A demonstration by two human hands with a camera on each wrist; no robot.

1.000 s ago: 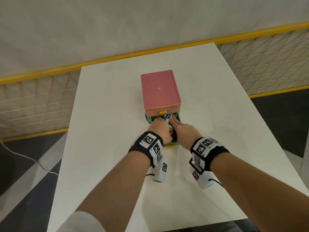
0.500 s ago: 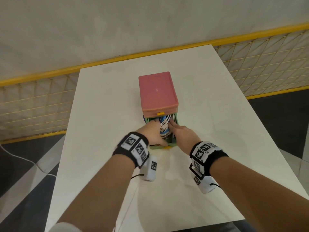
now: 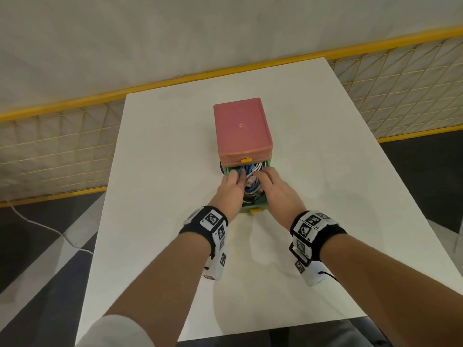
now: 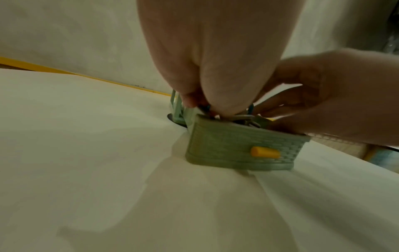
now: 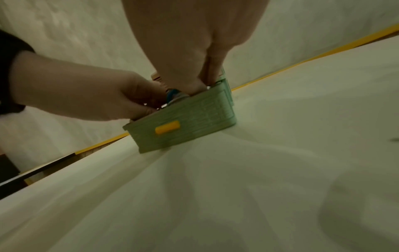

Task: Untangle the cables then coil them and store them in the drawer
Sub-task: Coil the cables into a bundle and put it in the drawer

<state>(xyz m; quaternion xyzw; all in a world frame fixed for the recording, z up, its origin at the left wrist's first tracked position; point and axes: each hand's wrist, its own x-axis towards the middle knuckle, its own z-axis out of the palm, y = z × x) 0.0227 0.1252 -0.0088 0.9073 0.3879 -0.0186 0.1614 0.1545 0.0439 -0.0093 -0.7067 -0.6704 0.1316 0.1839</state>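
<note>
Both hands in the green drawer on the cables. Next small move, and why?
Probably press the cables flat below the green drawer rim. Both the left hand and the right hand rest on them, and loops stand above the rim under the pink drawer.

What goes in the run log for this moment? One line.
stage: stowing | cables in green drawer, drawer open | left hand, right hand pressing cables
</note>
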